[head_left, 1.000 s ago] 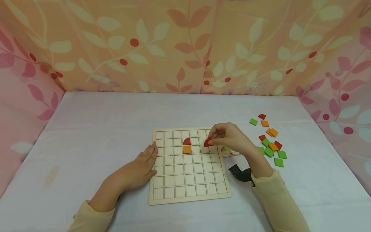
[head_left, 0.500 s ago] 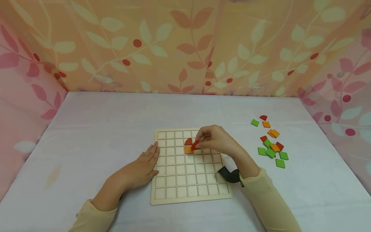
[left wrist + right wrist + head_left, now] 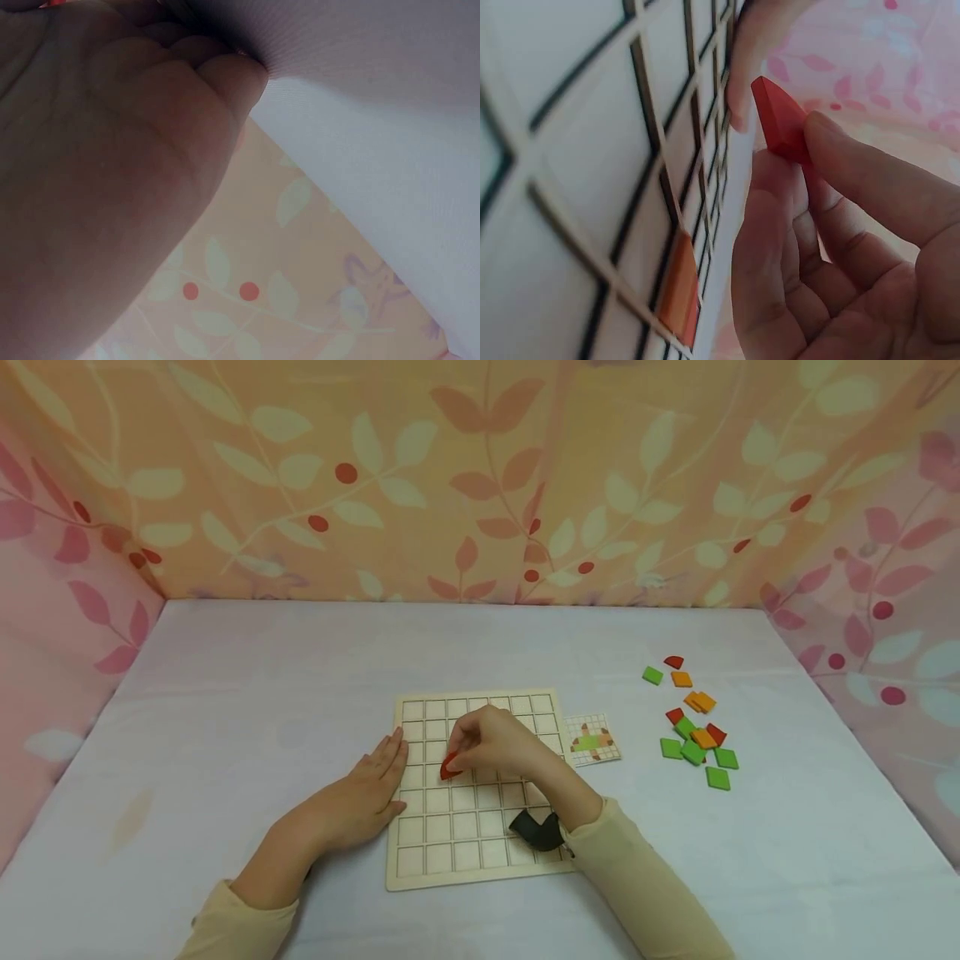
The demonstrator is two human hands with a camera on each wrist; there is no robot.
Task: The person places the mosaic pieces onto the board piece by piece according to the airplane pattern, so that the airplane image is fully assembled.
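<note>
Between thumb and fingers, my right hand (image 3: 498, 743) pinches a red quarter-circle tile (image 3: 449, 767), held over the left part of a pale wooden grid board (image 3: 465, 853). The right wrist view shows the red tile (image 3: 780, 124) tilted at the fingertips, apart from the grid. An orange tile (image 3: 676, 291) sits in a cell there, with a bit of red just behind it; in the head view my right hand hides both. My left hand (image 3: 356, 802) lies with straight fingers against the board's left edge. Its palm side (image 3: 127, 142) fills much of the left wrist view.
Right of the board lies a small pattern card (image 3: 594, 727) printed with a coloured figure on a grid. Farther right are scattered tiles: several green (image 3: 717, 778), orange (image 3: 681, 679) and red (image 3: 673, 662). A black curved piece (image 3: 536, 832) sticks out from my right wrist. Floral cloth (image 3: 480, 485) walls the table.
My right hand has carried the red tile leftward across the board, past the orange and red tiles lying in it. The pattern card has come fully into view. My left hand stays put.
</note>
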